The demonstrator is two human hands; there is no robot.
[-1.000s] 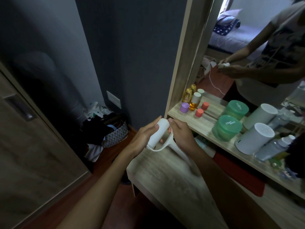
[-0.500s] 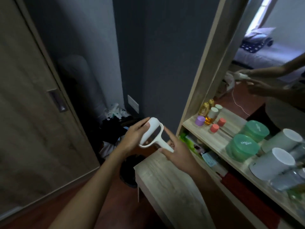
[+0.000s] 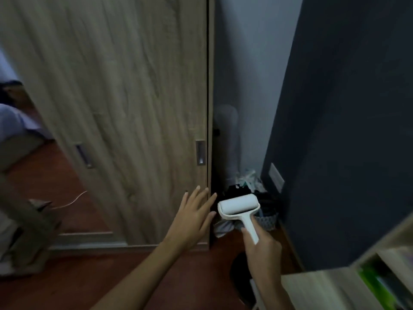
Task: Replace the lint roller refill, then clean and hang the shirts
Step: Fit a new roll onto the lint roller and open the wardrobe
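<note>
My right hand (image 3: 262,246) grips the handle of a white lint roller (image 3: 239,208), whose white roll points up and left. My left hand (image 3: 194,217) is off the roller, fingers spread and straight, reaching toward the lower right edge of a wooden sliding wardrobe door (image 3: 125,108). A recessed metal handle (image 3: 200,152) sits on that door above my left hand. No shirts are visible.
A basket of dark clothes (image 3: 262,211) sits on the floor in the corner between the wardrobe and a dark blue wall (image 3: 346,130). A wooden bench top (image 3: 317,289) and shelf edge lie at the lower right. The floor is reddish wood.
The view has swung left from the shelf to the wardrobe door. My left hand let go of the roll and reached toward the door. My right hand now holds the roller alone.
</note>
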